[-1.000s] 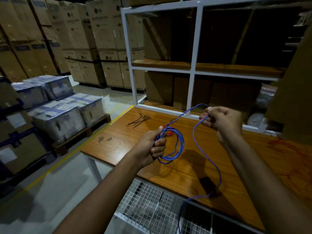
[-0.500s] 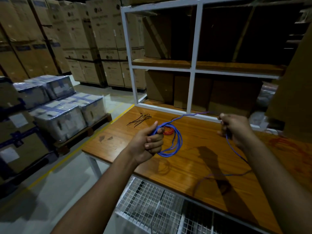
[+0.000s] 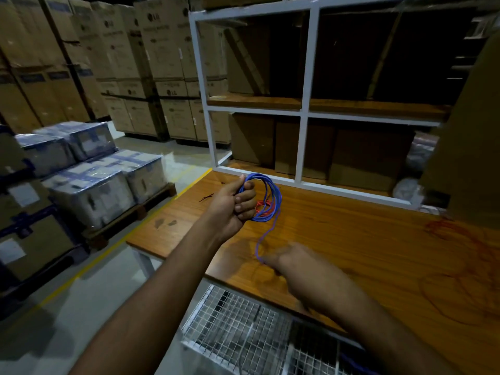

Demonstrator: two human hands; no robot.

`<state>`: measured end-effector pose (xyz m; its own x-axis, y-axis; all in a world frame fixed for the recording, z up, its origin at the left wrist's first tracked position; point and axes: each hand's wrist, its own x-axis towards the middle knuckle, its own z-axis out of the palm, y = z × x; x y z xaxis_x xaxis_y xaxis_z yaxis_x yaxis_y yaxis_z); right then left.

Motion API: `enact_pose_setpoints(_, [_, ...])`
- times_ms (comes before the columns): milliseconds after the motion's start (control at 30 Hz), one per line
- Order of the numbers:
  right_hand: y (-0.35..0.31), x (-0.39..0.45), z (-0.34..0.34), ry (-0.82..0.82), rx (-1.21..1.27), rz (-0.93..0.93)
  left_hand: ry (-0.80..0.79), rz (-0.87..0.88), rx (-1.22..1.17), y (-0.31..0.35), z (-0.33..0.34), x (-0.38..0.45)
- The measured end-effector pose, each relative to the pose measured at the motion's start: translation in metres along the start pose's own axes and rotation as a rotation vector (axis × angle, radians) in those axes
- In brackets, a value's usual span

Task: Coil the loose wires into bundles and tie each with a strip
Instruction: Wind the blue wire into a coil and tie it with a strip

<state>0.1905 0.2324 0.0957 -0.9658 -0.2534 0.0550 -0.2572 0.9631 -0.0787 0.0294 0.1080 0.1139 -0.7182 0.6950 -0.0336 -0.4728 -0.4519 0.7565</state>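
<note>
- Right, head view only: left hand (image 3: pixel 234 205) is raised over the far-left part of the wooden table (image 3: pixel 365 239), fingers curled round one side of a blue wire coil (image 3: pixel 266 197), thumb up along the top of the loops.
- Coil hangs to the right of the fist in several loops, held clear above the tabletop.
- One loose blue tail (image 3: pixel 263 236) drops from the bottom of the coil toward the near side and ends at the fingertips of the right hand (image 3: pixel 295 269).
- Right hand is low over the near table edge and motion-blurred; fingers point left toward the tail's end, but cannot tell if they pinch it or only touch it.
- Red wire (image 3: pixel 262 205) shows through and behind the blue loops, lying on the table just beyond the left hand.
- More red wire loops (image 3: pixel 460 280) are spread loose over the right side of the table, dim and hard to trace.
- Thin dark strips (image 3: pixel 207 197) lie on the table, left of the left hand near the far-left corner.
- White shelf frame (image 3: pixel 304 115) stands on the far edge of the table.
- Wire mesh basket (image 3: pixel 243 328) sits below the near table edge, between the two forearms.
- Stacked cardboard boxes (image 3: pixel 121 63) stand far left; wrapped boxes on a pallet (image 3: pixel 108 185) are left of the table.
</note>
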Motion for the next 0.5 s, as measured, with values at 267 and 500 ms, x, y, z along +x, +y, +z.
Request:
enact_pose_setpoints(267, [0.017,0.013,-0.038,0.658,-0.027,-0.028,0.028,0.040,0.179,-0.012,0.012,-0.010])
enact_pose_setpoints(500, [0.023,0.035,-0.035,0.793,0.181,0.125,-0.075,0.041,0.253,-0.019,0.020,-0.020])
